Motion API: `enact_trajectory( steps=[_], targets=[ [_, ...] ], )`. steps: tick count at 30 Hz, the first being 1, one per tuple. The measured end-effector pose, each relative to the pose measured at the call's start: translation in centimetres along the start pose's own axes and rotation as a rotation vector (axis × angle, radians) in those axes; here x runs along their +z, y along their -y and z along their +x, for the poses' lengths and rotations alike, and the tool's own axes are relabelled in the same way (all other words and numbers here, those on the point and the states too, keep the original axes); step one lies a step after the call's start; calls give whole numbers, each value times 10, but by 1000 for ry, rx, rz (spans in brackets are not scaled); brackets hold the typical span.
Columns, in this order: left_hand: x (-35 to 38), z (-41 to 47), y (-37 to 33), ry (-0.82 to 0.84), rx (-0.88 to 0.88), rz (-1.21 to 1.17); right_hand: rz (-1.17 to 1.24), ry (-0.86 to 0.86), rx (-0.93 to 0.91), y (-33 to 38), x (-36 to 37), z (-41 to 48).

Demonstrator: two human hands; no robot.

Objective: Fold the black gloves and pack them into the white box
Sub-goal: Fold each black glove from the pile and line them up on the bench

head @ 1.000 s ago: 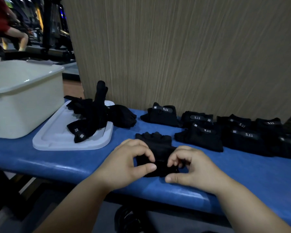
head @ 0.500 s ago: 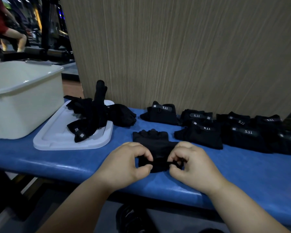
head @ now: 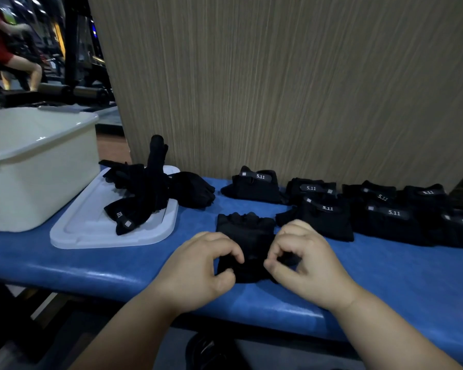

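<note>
black fingerless glove (head: 245, 235) lying on a blue padded bench (head: 385, 279), its near edge pinched between the thumb and curled fingers of both the left hand (head: 198, 268) and the right hand (head: 308, 265). the hands sit side by side, close together, and the glove's finger end lies flat just beyond them. beyond and to the right of the right hand: a row of folded gloves (head: 328, 217) bearing "5.11" labels, touching one another. beyond and to the left of the left hand: a heap of unfolded gloves (head: 145, 190), partly on a white lid (head: 91, 233). farther left, just beside the lid: the open-topped white box (head: 38, 182). a wood-grain panel (head: 278, 76) stands behind the bench.
</note>
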State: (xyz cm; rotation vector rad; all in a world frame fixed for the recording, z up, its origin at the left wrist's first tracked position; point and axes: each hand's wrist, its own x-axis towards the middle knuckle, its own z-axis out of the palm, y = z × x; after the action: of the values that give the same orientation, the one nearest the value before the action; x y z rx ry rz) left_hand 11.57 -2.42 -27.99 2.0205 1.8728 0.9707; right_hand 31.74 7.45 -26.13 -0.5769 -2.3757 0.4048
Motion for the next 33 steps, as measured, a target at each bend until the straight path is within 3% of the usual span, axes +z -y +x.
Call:
enact_trajectory(
  steps=[4, 9, 12, 20, 28, 33],
  targets=[
    [-1, 2, -1, 2, -5, -18, -116, 42, 66, 1, 6, 23],
    [-6, 2, -1, 18, -26, -63, -211, 538, 188, -3, 21, 38],
    [-12, 3, 1, 50, -30, -76, -277, 650, 198, -5, 22, 44],
    [-17, 3, 3, 60, -67, -153, -321, 693, 214, -5, 27, 49],
    [-13, 1, -2, -46, -145, 124, -333, 681, 263, -2, 31, 55],
    [-16, 3, 0, 118, -199, 276, -351, 690, 270, -3, 33, 59]
  ],
)
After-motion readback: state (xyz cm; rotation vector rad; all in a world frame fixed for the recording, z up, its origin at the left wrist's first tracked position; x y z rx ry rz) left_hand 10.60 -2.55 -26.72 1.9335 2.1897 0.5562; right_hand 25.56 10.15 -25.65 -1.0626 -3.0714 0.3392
